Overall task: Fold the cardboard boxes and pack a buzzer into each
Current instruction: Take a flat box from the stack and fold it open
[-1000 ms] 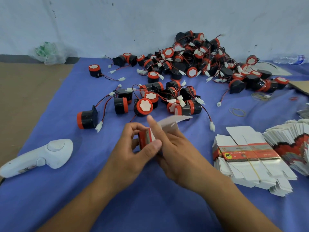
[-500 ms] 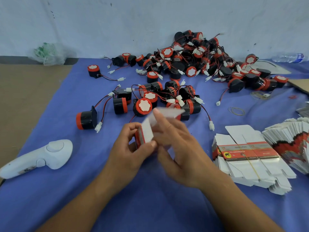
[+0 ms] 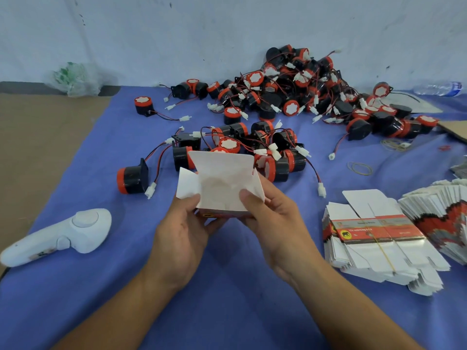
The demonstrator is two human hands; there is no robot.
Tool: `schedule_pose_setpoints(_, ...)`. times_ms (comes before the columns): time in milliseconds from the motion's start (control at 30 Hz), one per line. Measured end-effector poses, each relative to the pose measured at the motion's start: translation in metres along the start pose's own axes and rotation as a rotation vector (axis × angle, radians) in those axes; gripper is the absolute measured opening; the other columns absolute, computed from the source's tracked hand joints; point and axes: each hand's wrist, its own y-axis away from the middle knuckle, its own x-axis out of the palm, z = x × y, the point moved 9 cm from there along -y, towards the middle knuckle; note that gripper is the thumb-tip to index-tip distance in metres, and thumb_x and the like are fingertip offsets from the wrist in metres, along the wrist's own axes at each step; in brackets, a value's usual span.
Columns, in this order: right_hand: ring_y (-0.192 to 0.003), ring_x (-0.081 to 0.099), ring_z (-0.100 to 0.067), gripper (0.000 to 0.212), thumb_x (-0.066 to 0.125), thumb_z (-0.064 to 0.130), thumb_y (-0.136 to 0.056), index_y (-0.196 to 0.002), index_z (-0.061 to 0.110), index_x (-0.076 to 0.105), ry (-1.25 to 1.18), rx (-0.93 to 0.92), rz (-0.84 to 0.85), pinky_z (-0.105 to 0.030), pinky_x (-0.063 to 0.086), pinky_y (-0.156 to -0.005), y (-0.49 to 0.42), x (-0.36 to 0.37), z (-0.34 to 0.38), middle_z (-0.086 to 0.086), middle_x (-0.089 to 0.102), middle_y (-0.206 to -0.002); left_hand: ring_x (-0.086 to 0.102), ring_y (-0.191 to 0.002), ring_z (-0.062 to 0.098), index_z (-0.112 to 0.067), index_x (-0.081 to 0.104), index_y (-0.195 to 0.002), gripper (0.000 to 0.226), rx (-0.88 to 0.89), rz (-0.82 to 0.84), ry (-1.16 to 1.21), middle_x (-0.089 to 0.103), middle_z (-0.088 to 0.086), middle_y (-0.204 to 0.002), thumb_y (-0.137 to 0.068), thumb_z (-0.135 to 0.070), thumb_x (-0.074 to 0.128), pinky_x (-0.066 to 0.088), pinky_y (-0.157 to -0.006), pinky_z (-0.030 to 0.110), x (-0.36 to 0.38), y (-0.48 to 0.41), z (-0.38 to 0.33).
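Left hand [image 3: 182, 231] and right hand [image 3: 274, 223] fingers [image 3: 194, 199] pinch the box [image 3: 222, 183] by its sides, centre view, flaps up, likely to hold its mouth open for a buzzer [image 3: 228, 145] at 12 o'clock.

The raised flaps of the cardboard box [image 3: 222, 183] hid the fronts of several buzzers [image 3: 275, 168] behind it. The box also covered most fingers of the left hand [image 3: 182, 238] and right hand [image 3: 273, 223], so that mainly the thumbs showed. Its printed near side was foreshortened and unreadable. Both forearms ran off the bottom edge. The small print on the banded bundle of flat boxes [image 3: 374, 238] was too fine to read. The fanned stack of flat boxes [image 3: 439, 218], the water bottle [image 3: 439, 88] and a brown cardboard sheet [image 3: 454, 130] were cut by the right edge, and the white handheld device [image 3: 63, 233] by the left. In the far heap of buzzers [image 3: 303, 87], units overlapped beyond counting.
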Motion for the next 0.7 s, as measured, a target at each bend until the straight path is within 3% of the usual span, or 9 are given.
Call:
schedule_pose_setpoints(100,-0.113,0.068,-0.021,0.031,0.056,0.027,-0.093,-0.120,0.024,0.071,-0.169,0.073,-0.049,-0.028,0.057,-0.090,0.001,0.000,-0.007,-0.004,0.073,-0.120,0.055,-0.124,0.038,-0.011,0.057,-0.130,0.046,-0.013,-0.021,-0.006,0.064,0.017,-0.128,-0.088,-0.024,0.047,0.047,-0.103,0.050,0.001,0.001,0.001)
schedule_pose_setpoints(233,-0.086,0.072,-0.011,0.026,0.054,0.044,-0.094,-0.089,0.043,0.079,0.011,0.209,-0.166,-0.027,0.056,-0.075,0.003,-0.014,-0.013,0.007,0.078,-0.097,0.059,-0.111,0.034,-0.014,0.059,-0.127,0.040,0.041,-0.020,-0.018,0.066,0.013,-0.123,-0.092,-0.014,0.039,0.053,-0.096,0.045,0.001,0.001,-0.004)
schedule_pose_setpoints(300,-0.076,0.069,-0.012,0.034,0.053,0.039,-0.100,-0.080,0.043,0.079,-0.002,0.270,-0.182,-0.024,0.056,-0.068,0.003,-0.020,-0.017,0.006,0.077,-0.088,0.062,-0.098,0.025,-0.016,0.067,-0.116,0.040,0.065,-0.010,0.028,0.068,0.009,-0.115,-0.085,-0.013,0.042,0.055,-0.092,0.042,0.000,0.001,-0.008)
schedule_pose_setpoints(367,-0.079,0.069,-0.015,0.028,0.055,0.032,-0.101,-0.092,0.029,0.081,-0.102,0.278,-0.138,-0.025,0.056,-0.067,0.002,-0.020,-0.018,-0.001,0.077,-0.096,0.065,-0.090,0.020,-0.019,0.074,-0.105,0.040,0.063,0.005,0.126,0.069,0.007,-0.111,-0.081,-0.017,0.043,0.054,-0.089,0.039,0.000,0.000,-0.011)
schedule_pose_setpoints(467,-0.081,0.065,-0.016,0.029,0.063,0.030,-0.090,-0.115,0.019,0.073,-0.192,0.275,-0.023,-0.025,0.051,-0.068,0.001,-0.009,-0.015,-0.002,0.074,-0.106,0.064,-0.109,0.028,-0.014,0.064,-0.125,0.044,0.005,-0.003,0.206,0.065,0.012,-0.126,-0.091,-0.032,0.043,0.056,-0.089,0.043,0.000,-0.002,-0.012)
schedule_pose_setpoints(567,-0.072,0.056,-0.015,0.036,0.072,0.025,-0.076,-0.110,0.014,0.073,-0.274,0.255,0.015,-0.025,0.047,-0.064,-0.001,-0.002,-0.016,-0.003,0.067,-0.087,0.060,-0.121,0.033,-0.013,0.057,-0.134,0.057,-0.098,0.017,0.264,0.061,0.014,-0.134,-0.098,-0.052,0.037,0.056,-0.087,0.045,0.002,-0.002,-0.007)
schedule_pose_setpoints(700,-0.063,0.057,-0.011,0.030,0.075,0.031,-0.074,-0.100,0.015,0.073,-0.133,0.132,0.005,-0.023,0.048,-0.060,-0.002,-0.001,-0.008,0.000,0.067,-0.078,0.064,-0.115,0.033,-0.018,0.075,-0.112,0.061,-0.137,-0.006,0.303,0.065,0.013,-0.128,-0.097,-0.059,0.033,0.057,-0.082,0.048,-0.004,-0.004,-0.011)
